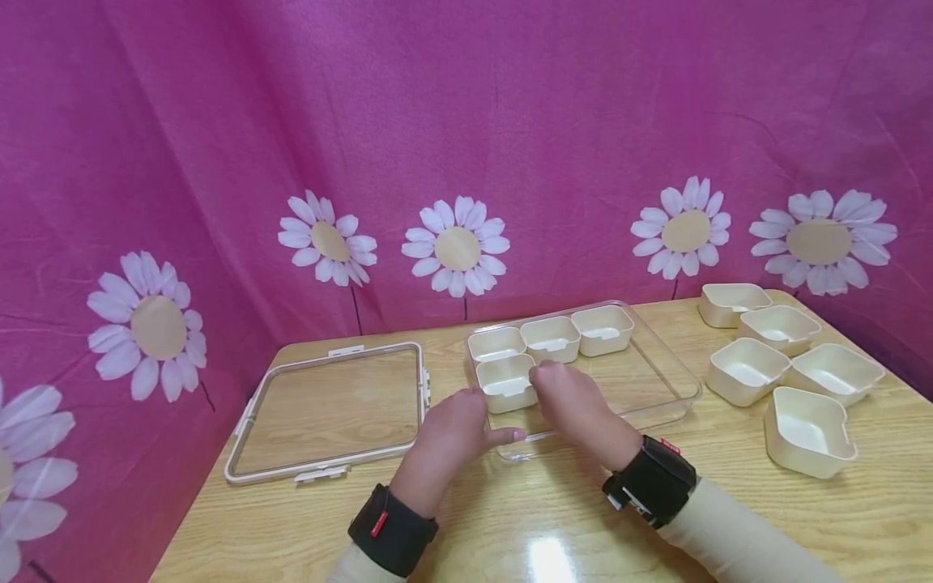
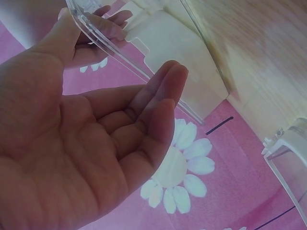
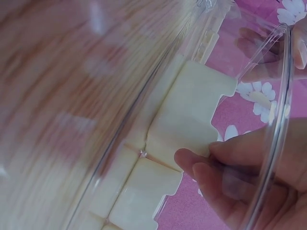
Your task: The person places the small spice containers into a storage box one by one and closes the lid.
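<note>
Here, nearest the viewer, two forearms in pale sleeves (image 1: pixel 743 534), each banded by a black strap (image 1: pixel 394 529), extend over a wood-grained table (image 1: pixel 496 526). The left hand (image 1: pixel 452 425) is relaxed beside the near left part of a clear tray (image 1: pixel 641 389), its fingers loosely bent and grasping nothing, its thumb extended rightward; whether its fingertips touch the tray wall cannot be told. The right hand (image 1: pixel 572 397) pinches the right edge of the front cup (image 1: pixel 506 382), a cream, notched container, between thumb and fingers. This cup stands inside the tray, toward its left side. To the right, five loose cups (image 1: pixel 747 372) of similar form rest clustered on the table; to the left lies a flat clear lid (image 1: pixel 328 411) with white frame and clips. Along the tray's far wall, three further cups (image 1: pixel 550 338) form a row. Beyond, a magenta curtain (image 1: pixel 496 121) bears white daisies (image 1: pixel 457 248).
</note>
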{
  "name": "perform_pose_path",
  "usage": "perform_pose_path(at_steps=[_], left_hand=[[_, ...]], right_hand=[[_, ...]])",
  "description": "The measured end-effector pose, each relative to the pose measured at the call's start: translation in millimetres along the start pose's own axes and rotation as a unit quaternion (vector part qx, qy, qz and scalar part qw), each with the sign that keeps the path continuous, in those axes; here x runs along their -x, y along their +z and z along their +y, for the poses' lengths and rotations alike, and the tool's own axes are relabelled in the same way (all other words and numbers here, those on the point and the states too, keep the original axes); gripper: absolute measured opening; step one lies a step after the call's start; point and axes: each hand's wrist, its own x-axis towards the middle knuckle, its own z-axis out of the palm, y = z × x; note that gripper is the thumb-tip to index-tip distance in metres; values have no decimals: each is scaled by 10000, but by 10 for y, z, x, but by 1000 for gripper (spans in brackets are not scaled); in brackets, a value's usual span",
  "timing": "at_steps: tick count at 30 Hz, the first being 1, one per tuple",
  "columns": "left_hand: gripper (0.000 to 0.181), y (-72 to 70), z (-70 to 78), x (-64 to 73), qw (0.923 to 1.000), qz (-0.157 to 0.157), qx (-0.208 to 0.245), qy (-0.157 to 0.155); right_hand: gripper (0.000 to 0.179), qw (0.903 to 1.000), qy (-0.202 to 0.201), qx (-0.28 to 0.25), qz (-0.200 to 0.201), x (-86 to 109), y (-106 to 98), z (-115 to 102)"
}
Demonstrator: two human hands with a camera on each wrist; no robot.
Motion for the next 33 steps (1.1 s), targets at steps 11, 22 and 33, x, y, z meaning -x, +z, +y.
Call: perform_pose_path(at_steps=[11,22,33], left_hand=[[64,13,-21,-19,9998,74,-154,78],[70,9,0,-20,9997,47,-250,66],[79,-3,4,-13,9995,16,-301,116]], right_hand=[[16,10000,26,-15,33,-4,-1,-8],[14,9999,-43,52,125,2,13,-2],[17,10000,-19,-54,81,5,-5,-3]])
